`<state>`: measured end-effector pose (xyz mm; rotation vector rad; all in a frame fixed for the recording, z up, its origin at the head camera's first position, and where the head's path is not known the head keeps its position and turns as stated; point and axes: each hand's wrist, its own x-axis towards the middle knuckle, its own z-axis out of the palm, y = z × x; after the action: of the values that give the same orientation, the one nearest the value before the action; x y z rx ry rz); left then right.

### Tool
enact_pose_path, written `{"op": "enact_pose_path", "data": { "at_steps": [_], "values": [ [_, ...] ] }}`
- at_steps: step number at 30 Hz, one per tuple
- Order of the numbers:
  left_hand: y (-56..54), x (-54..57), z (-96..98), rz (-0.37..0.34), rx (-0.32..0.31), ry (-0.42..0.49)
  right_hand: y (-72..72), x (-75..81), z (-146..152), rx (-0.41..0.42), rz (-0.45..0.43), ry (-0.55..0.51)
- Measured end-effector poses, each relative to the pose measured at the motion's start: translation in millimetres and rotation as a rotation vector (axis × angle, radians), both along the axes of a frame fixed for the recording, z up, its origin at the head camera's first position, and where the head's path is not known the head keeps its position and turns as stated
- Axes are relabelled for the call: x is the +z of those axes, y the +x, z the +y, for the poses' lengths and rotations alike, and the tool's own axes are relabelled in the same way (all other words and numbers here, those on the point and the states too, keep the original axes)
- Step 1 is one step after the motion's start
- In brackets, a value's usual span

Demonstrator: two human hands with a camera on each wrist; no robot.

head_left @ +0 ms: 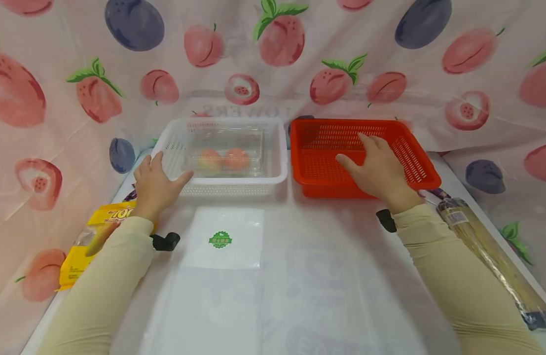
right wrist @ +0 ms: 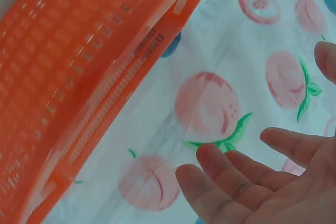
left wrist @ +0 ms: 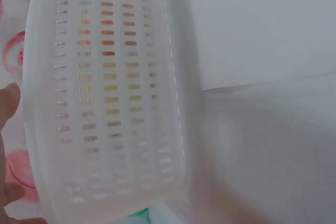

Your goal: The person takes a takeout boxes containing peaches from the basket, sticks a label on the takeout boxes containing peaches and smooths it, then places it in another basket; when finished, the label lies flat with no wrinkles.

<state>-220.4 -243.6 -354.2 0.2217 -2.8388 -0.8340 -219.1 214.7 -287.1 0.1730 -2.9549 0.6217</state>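
Note:
My left hand (head_left: pixel 157 190) hovers at the left front corner of a white plastic basket (head_left: pixel 279 148), its thumb and fingers spread. Inside that basket lies a clear plastic box (head_left: pixel 250 140) with two red-yellow round fruits (head_left: pixel 236 159) in it. In the left wrist view, fingers (left wrist: pixel 8 103) show at the left edge, beside the basket's slotted wall (left wrist: pixel 121 145). To the right stands a red plastic basket (head_left: pixel 301 172). Over its right part is my right hand (head_left: pixel 379 167), thumb and fingers apart, holding nothing. The right wrist view shows its fingers (right wrist: pixel 231 182) loosely extended.
A flat white plastic bag with a green label (head_left: pixel 220 240) lies before the white basket. A yellow packet (head_left: pixel 77 261) sits at the left, partly behind my sleeve. Along the right edge lies a long clear packet of thin pale sticks (head_left: pixel 481 251). Fruit-printed cloth (head_left: pixel 273 88) hangs behind.

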Motion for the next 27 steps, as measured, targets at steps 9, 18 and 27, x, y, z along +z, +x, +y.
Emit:
{"op": "enact_pose_path", "data": {
  "at_steps": [9, 18, 27],
  "values": [
    [-1.3, -7.9, -8.8, -0.036, 0.054, 0.113, -7.4, -6.6, -23, 0.058, -0.013, -0.034],
    [-4.2, -15.1, -17.1, -0.157, 0.119, 0.237, -17.7, -12.8, -42, 0.084, -0.072, -0.117],
    [-4.1, -17.7, -17.9, -0.205, 0.130, 0.397, -35.4, -23.6, -71, 0.141, -0.093, -0.258]
  ]
}}
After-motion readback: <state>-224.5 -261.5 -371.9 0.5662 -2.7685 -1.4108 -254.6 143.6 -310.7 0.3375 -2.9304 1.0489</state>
